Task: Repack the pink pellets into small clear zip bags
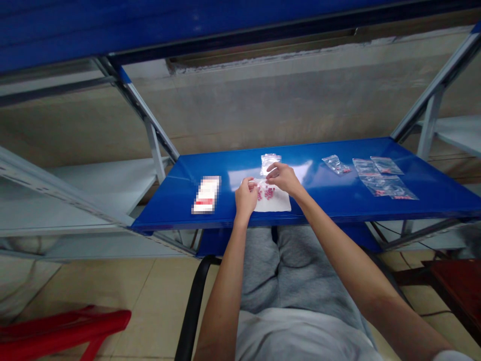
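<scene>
My hands are over a white sheet of paper (276, 201) lying on a blue metal shelf (338, 195). Small pink pieces (268, 192) lie in clusters on the paper. My right hand (281, 179) pinches a clear plastic bag (270, 161) near its lower part. My left hand (246, 196) is curled at the paper's left edge, its fingertips close to the pink pieces; what they grip is hidden. Several small clear bags (381, 175) with pink contents lie to the right, and a pixelated white-and-red packet (206, 194) lies to the left.
Grey steel uprights (154, 145) and braces frame the blue shelf, with a concrete wall (240, 100) behind it. A blue shelf (112, 30) runs overhead. Below are a black chair arm (195, 301), a red bag (63, 326) on the tiled floor, and a dark red surface (458, 286).
</scene>
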Action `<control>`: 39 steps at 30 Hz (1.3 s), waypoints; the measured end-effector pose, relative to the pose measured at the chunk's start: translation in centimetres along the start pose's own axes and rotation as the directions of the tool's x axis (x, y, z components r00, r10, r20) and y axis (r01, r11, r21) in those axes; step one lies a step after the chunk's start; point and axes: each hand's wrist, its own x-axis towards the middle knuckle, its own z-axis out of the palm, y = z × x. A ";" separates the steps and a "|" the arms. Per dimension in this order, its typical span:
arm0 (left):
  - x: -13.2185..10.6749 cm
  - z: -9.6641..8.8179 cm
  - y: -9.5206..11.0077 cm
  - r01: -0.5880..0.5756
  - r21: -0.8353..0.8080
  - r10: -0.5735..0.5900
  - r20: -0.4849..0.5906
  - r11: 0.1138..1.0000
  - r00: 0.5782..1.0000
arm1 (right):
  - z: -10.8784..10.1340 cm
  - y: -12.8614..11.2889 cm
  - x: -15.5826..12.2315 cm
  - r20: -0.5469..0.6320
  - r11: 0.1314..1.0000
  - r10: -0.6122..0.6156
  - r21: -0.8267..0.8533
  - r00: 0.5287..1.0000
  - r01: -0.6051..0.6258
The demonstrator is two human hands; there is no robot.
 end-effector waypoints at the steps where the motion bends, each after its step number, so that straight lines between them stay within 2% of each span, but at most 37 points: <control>1: 0.0 0.0 0.1 0.000 0.012 0.000 0.001 1.000 1.000 | -0.1 0.1 0.0 -0.002 0.998 0.028 0.052 1.000 -0.028; 5: 0.0 -0.3 0.2 -0.007 0.076 0.006 0.021 0.997 1.000 | -0.7 0.4 -0.3 -0.002 0.940 0.134 0.316 0.991 -0.127; 10: 0.2 -1.2 0.7 -0.020 0.053 0.016 0.073 0.998 0.997 | -1.5 0.2 -1.4 0.028 0.783 0.255 0.580 0.967 -0.224; 13: -0.1 -1.9 1.9 -0.057 0.015 0.057 0.030 0.998 0.998 | -1.3 -0.2 -2.3 0.031 0.702 0.307 0.668 0.951 -0.248; 16: -0.7 -2.0 3.7 -0.056 -0.033 0.056 -0.003 0.998 0.998 | -0.4 -0.7 -3.3 0.028 0.684 0.298 0.691 0.954 -0.234; 19: -1.1 -1.8 5.1 -0.025 -0.064 0.024 -0.013 0.998 1.000 | 0.3 -1.1 -4.3 0.039 0.706 0.259 0.675 0.965 -0.216; 21: -1.2 -2.0 5.6 0.009 -0.100 -0.012 -0.026 0.995 1.000 | 0.1 -1.3 -4.8 0.038 0.756 0.239 0.620 0.970 -0.211; 24: -1.0 -2.9 5.9 0.025 -0.138 -0.024 0.007 0.990 1.000 | -1.2 -2.1 -5.3 -0.088 0.906 0.172 0.405 0.981 -0.123; 26: -0.7 -3.6 6.0 0.004 -0.123 0.007 0.087 0.992 0.996 | -2.2 -3.0 -5.2 -0.181 0.983 0.024 0.185 0.983 0.010; 28: -0.2 -4.2 6.2 -0.018 -0.108 0.038 0.184 0.994 0.982 | -3.1 -4.0 -4.7 -0.128 0.991 -0.134 0.001 0.983 0.136; 30: 0.3 -4.3 6.4 -0.020 -0.127 0.052 0.251 0.992 0.967 | -3.6 -4.9 -4.1 0.012 0.980 -0.174 -0.097 0.985 0.175; 32: 1.0 -4.1 6.5 0.008 -0.187 0.045 0.275 0.982 0.960 | -3.8 -5.3 -3.5 0.090 0.981 -0.141 -0.119 0.986 0.151; 34: 1.7 -3.6 6.4 0.041 -0.267 0.035 0.274 0.963 0.961 | -3.9 -5.4 -3.0 0.075 0.990 -0.120 -0.063 0.990 0.125; 36: 2.5 -2.8 6.2 0.043 -0.334 0.042 0.244 0.941 0.969 | -3.9 -5.0 -2.4 0.007 0.995 -0.093 0.036 0.996 0.092; 39: 4.2 -1.1 5.8 0.069 -0.382 0.017 0.218 0.922 0.976 | -3.6 -3.9 -0.6 -0.141 0.989 0.016 0.146 0.990 0.005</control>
